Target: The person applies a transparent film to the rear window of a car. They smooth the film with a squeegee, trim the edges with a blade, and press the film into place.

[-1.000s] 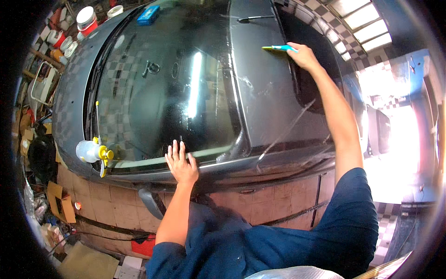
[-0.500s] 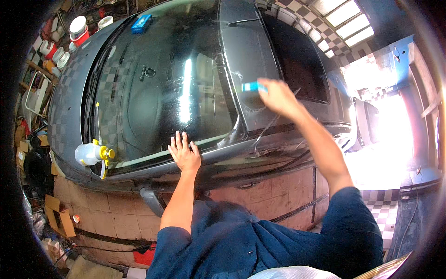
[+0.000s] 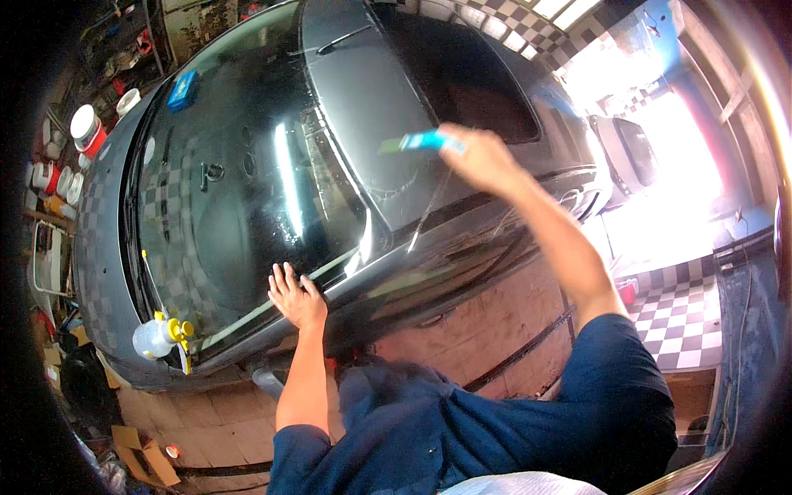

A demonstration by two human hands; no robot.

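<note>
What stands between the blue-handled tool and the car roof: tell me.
Nothing visible. The right hand holds the blue-handled tool over the grey roof; whether its blurred green end touches, I can't tell.

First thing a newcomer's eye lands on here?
Probably the dark grey car filling the middle, with a bright light streak reflected in its windshield. Next, the right hand, motion-blurred, gripping a bright blue tool over the roof. Then the yellow-topped spray bottle at the windshield's lower left, and the white glare at right.
</note>
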